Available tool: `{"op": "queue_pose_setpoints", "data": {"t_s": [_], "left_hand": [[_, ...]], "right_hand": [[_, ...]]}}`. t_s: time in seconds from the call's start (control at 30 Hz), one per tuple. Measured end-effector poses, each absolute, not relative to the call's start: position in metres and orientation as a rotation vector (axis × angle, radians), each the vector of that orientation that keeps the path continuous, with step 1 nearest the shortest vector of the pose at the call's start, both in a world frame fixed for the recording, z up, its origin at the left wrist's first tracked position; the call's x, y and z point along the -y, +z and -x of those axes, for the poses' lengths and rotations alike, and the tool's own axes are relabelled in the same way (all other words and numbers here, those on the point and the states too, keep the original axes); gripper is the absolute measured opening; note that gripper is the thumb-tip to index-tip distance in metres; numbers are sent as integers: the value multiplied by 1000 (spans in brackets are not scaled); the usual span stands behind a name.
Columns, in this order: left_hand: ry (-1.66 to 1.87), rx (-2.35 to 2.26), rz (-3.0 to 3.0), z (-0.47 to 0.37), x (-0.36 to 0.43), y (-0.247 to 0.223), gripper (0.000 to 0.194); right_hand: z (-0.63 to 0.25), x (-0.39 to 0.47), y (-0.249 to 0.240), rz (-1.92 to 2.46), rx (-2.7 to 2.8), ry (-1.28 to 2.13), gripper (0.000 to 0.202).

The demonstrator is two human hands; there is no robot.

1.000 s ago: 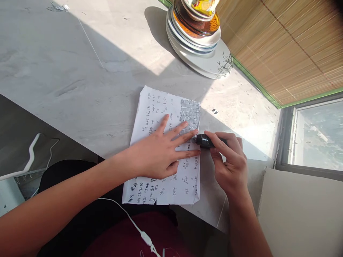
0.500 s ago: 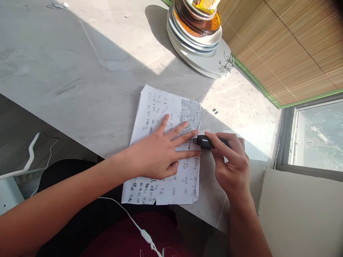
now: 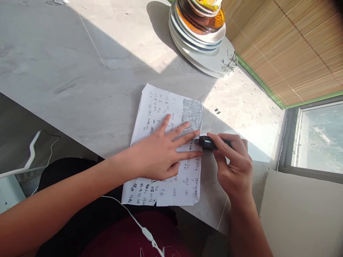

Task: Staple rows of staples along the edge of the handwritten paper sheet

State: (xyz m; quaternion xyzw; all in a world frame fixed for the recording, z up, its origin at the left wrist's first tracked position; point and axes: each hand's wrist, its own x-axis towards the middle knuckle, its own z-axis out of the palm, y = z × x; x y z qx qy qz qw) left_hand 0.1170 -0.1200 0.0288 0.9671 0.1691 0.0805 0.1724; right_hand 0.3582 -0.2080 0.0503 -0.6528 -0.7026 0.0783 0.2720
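Observation:
A creased white sheet of paper (image 3: 160,96) lies on the counter, covered in handwriting, with a block of dense dark hatching (image 3: 192,110) near its right edge. My left hand (image 3: 163,153) rests flat across it, fingers spread, and holds nothing else. In my right hand (image 3: 234,164) is a thick black pen-shaped tool (image 3: 207,142) with a paler, narrow tip. I grip it between thumb and fingers. Its tip is at the paper's right edge, at the lower end of the hatching, between two of my left fingers. Whether the tip touches the paper I cannot tell.
Stacked plates and bowls (image 3: 198,43) stand at the back of the grey marbled counter (image 3: 107,100), before a bamboo blind (image 3: 281,43). A window (image 3: 321,137) and a pale panel (image 3: 302,210) are at the right. A white cable (image 3: 146,233) hangs over my lap.
The whole view has shifted slightly, so the plates and window sit a little farther right. The tool and both hands keep nearly the same places on the paper.

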Motion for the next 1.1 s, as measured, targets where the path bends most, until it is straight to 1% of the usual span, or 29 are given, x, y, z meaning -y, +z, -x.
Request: {"op": "queue_pose_setpoints", "data": {"t_s": [0.23, 0.4, 0.6, 0.73, 1.0, 1.1], "left_hand": [[218, -483, -2730, -117, 119, 29, 64], [166, -492, -2750, -118, 119, 31, 66], [236, -479, -2743, -117, 119, 29, 65], [226, -482, -2756, -117, 119, 28, 66], [293, -463, -2751, -116, 118, 27, 66], [310, -465, -2760, -115, 120, 26, 67]], "right_hand": [[-356, 210, 51, 1826, 1896, 159, 48], [-357, 207, 51, 1770, 1896, 211, 49], [-356, 206, 50, 1771, 1902, 186, 51], [-354, 209, 50, 1838, 1925, 121, 55], [-350, 209, 44, 1915, 2054, 19, 70], [-347, 208, 41, 1916, 2056, -10, 71]]}}
